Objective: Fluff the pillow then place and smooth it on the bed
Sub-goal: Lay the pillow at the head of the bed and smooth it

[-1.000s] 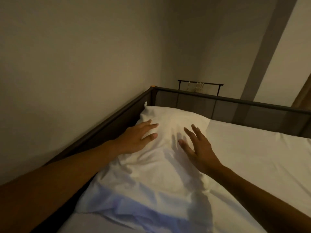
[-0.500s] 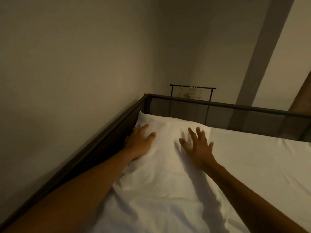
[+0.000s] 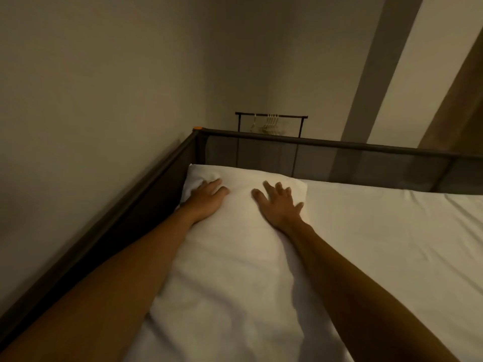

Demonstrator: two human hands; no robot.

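1. I am on the smoothing step: the pillow [image 3: 235, 231] already lies on the bed [image 3: 392, 244], tucked into the corner where the side rail [image 3: 146, 194] meets the mesh end rail [image 3: 339, 147].
2. My left hand [image 3: 206, 198] lies flat on the pillow's far left part, close to the side rail, fingers loosely together and gripping nothing.
3. My right hand [image 3: 278, 207] presses flat near the pillow's far right edge, fingers spread wide, also holding nothing.
4. Soft creases show in the near half of the pillow, between my forearms.
5. Next, I judge, my palms should sweep over those creases with light, even pressure, without dragging the pillow out of its corner.
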